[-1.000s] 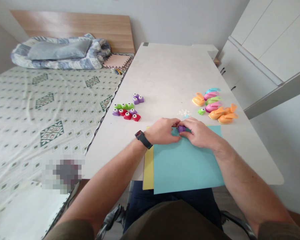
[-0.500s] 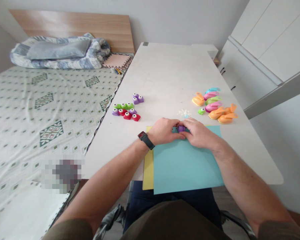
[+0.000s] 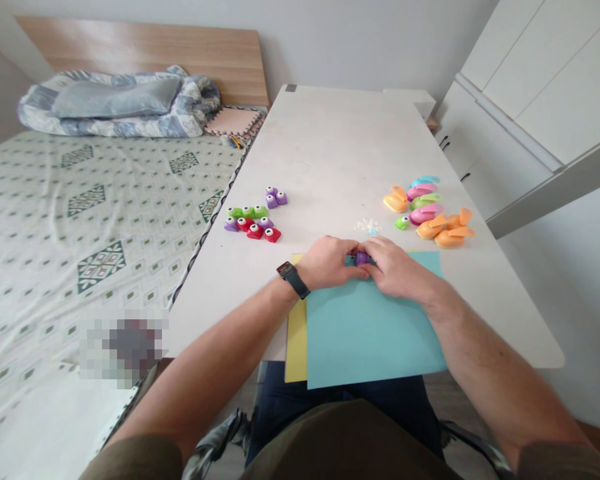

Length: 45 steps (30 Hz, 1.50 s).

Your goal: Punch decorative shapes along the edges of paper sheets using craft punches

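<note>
A small purple craft punch (image 3: pixel 362 258) is held between my two hands over the far edge of a light blue sheet of paper (image 3: pixel 375 333). My left hand (image 3: pixel 330 261) is closed on the punch's left side, its thumb on the near side. From the right, my right hand (image 3: pixel 393 265) grips the same punch with thumb and fingers. The punch's underside and its exact contact with the sheet are hidden. Under the blue sheet lies a yellow sheet (image 3: pixel 297 340), showing along the left. Just beyond my hands are small white and pale blue paper cut-outs (image 3: pixel 369 227).
Several small purple, green and red punches (image 3: pixel 254 231) stand at the left of the white table (image 3: pixel 340 153). At the right are several larger lever punches (image 3: pixel 433 227) and a small green punch (image 3: pixel 403 223). A bed (image 3: pixel 145 200) adjoins the table's left side.
My hands have barely moved and still hold the purple punch at the paper's far edge. The punch has turned or shifted very slightly.
</note>
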{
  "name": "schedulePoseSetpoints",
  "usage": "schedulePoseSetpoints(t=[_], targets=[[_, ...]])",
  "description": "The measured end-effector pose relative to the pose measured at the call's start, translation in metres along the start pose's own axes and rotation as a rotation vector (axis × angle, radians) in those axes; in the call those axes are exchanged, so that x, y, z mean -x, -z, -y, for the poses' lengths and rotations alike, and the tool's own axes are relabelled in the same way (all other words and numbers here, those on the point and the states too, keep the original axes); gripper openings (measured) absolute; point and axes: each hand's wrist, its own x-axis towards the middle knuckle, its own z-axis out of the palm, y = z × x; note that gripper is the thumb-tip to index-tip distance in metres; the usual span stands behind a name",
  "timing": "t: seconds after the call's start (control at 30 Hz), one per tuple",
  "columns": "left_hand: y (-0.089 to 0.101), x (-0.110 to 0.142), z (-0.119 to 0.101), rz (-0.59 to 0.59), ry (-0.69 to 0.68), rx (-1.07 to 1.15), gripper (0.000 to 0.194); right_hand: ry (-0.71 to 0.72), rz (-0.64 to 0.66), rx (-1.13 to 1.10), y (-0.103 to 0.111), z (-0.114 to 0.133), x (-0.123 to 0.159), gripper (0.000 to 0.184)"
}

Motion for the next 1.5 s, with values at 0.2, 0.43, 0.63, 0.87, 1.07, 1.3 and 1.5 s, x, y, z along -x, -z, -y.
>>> schedulePoseSetpoints(t=[0.2,0.43,0.63,0.87,1.07,1.3,1.5], targets=[[-0.0004,0.0006,0.0004,0.001,-0.006,0.02,0.035,0.008,0.007,0.01,-0.0009,0.0004,0.0004,0.012],[0.0004,0.0012,-0.001,0.006,-0.007,0.023,0.036,0.019,0.002,0.006,-0.0008,0.0008,0.0014,0.012],[0.001,0.002,-0.0009,0.011,-0.01,0.011,0.036,0.014,0.004,0.005,-0.0015,0.0005,0.0016,0.013],[0.0013,0.0027,0.0021,0.011,-0.03,0.019,0.04,0.001,0.024,0.0,0.0032,0.0027,0.0003,0.012],[0.0034,0.003,0.0023,0.014,-0.058,0.062,0.038,-0.012,0.029,-0.045,0.0062,0.0027,-0.0002,0.018],[0.006,0.004,0.0024,0.012,-0.06,0.092,0.038,-0.014,0.028,-0.056,0.0076,0.0042,-0.0004,0.018],[0.0043,0.0047,0.0051,0.005,-0.063,0.098,0.042,-0.015,0.027,-0.06,0.0068,0.0023,-0.0001,0.018]])
